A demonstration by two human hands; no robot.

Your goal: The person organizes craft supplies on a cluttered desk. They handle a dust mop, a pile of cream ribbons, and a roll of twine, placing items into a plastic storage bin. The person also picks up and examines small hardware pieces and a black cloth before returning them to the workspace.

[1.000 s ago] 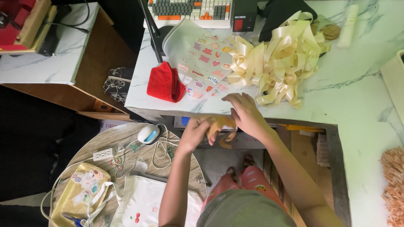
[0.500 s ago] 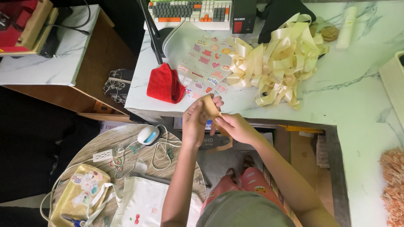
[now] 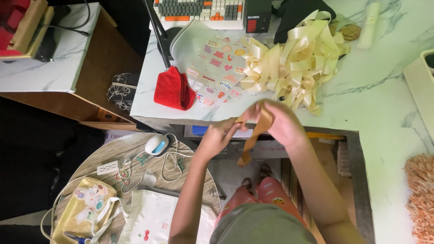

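- Left hand (image 3: 216,138): fingers pinched shut on one end of a tan ribbon strip (image 3: 253,135), at the worktop's front edge.
- Right hand (image 3: 280,122): closed around the strip's upper part; the loose end hangs below, over the lap.
- Worktop (image 3: 361,97): white marble; a heap of cream ribbon (image 3: 289,63) lies just behind the hands.
- Sticker sheet (image 3: 212,68): left of the heap.
- Red cloth (image 3: 172,89): left of the sheet.
- Keyboard (image 3: 199,8): behind the sheet.

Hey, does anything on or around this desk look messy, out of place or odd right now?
The cream ribbon lies in a loose tangled heap on the marble desk, spilling over the sticker sheet. A red cloth sits crumpled near the desk edge. Both hands, left hand and right hand, hold a tan strip.
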